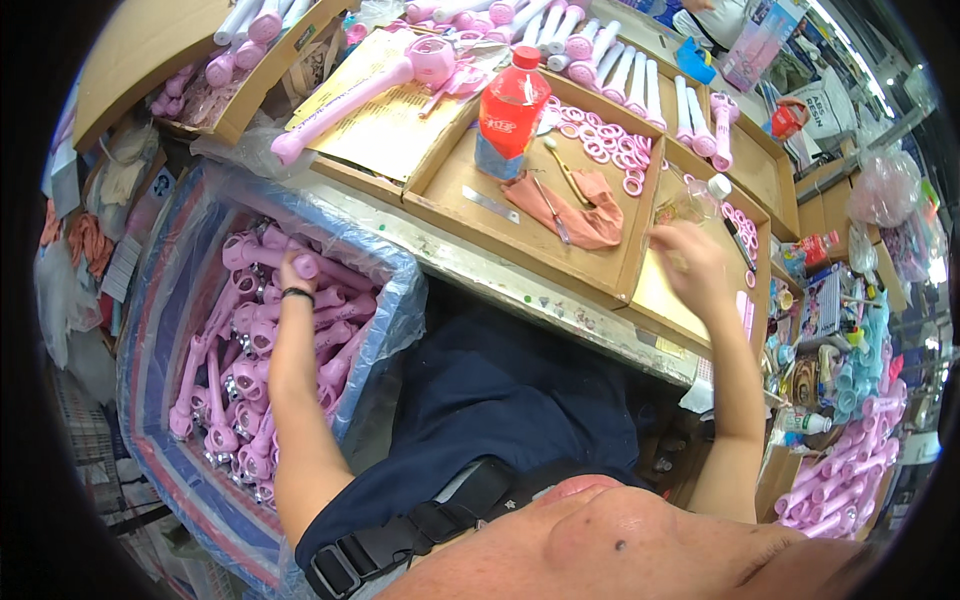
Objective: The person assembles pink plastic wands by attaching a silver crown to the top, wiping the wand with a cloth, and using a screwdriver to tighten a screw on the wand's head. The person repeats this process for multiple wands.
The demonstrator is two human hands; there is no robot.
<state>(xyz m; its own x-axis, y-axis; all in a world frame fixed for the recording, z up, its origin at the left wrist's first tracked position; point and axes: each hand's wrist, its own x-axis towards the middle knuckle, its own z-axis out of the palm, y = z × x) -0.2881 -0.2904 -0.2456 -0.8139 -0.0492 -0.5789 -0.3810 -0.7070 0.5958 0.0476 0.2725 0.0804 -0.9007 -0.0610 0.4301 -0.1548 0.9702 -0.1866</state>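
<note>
At the left, my left hand [298,268] reaches into a lined bin [400,262]. Its fingers close round a pink plastic wand [262,254] with a rounded head, lying across the top of the pile. Many similar pink wands [222,435] with silvery parts fill the bin below. To the right, my right hand [690,258] hovers over a cardboard tray lined with yellow paper [665,292], its fingers loosely bent and somewhat apart. I see nothing held in it. Right beside those fingers is a clear bottle with a white cap [718,187].
On the bench, a cardboard tray [450,200] holds a red-capped bottle [512,115], pink rings [598,138], an orange cloth [590,222] and small tools. A large pink wand [360,105] lies on papers. White-and-pink sticks [620,75] line the back. More pink parts [840,470] are stacked at right.
</note>
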